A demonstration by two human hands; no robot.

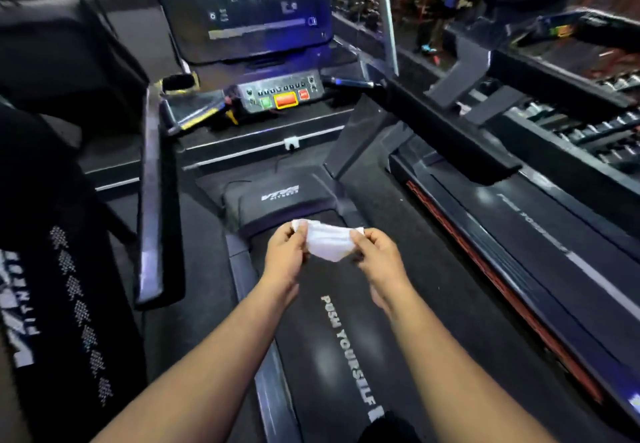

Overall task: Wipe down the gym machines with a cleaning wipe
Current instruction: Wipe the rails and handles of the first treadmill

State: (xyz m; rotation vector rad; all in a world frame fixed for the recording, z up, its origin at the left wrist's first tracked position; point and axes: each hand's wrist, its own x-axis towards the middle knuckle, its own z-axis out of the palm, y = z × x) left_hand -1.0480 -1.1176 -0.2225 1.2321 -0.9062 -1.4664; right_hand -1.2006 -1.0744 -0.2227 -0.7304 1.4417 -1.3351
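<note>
A white cleaning wipe [327, 238] is stretched between both hands above a black treadmill belt [332, 331] printed "PUSH YOURSELF". My left hand [285, 253] pinches its left end and my right hand [375, 255] pinches its right end. Ahead stands the treadmill console: a dark touchscreen [249, 2] and, below it, a button panel [280, 94] with green, orange and red keys. The black motor cover [277, 200] lies just beyond the wipe.
A long handrail [150, 200] runs down the left side. Another handrail [446, 130] slopes on the right, with a second treadmill belt [540, 234] beyond it. A dumbbell rack [588, 123] fills the far right. A black machine panel [62, 304] stands close on the left.
</note>
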